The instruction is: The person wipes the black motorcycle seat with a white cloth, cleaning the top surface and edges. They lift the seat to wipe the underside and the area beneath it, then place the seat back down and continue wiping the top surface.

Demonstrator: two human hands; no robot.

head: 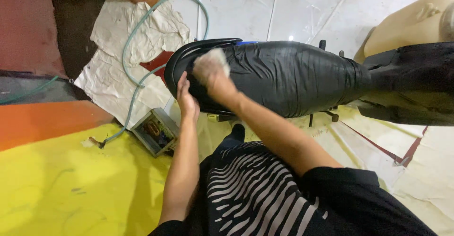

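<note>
Pale tiled floor [302, 8], seen from above, partly covered by crumpled cream paper sheets [118, 70] at far left and a yellow sheet [61, 179] at near left, with an orange band [42, 122] beside it. Green hose [137, 46] loops over the paper and runs down to a small open box [156, 132] of oddments lying on the yellow sheet.

Long black seat [293, 75] lies across the middle of the view, raised off the floor on what looks like a stand; thin legs show beneath its right half. Its cover is glossy and wrinkled, pulled in tight folds toward the right, where it meets a darker black body panel [416, 89]. A tan shape [416, 23] sits at far right, unclear what.

Left hand [187, 98] flat against the near edge of the seat's rounded left end, fingers together and extended, bracing rather than gripping. Right hand [213, 75] closed around a whitish pad or cloth [213, 61], pressed onto the top of the seat near that same end.

Handling, as a judgement: cover reads soft and slick over a firm padded core, so a palm would slide on the top face. The seat looks bulky and moderately heavy, not fragile, though the skin could scuff or tear at the folds. Best hold is probably under the rim at the left nose and along the lower edge, where the base should be stiff.
</note>
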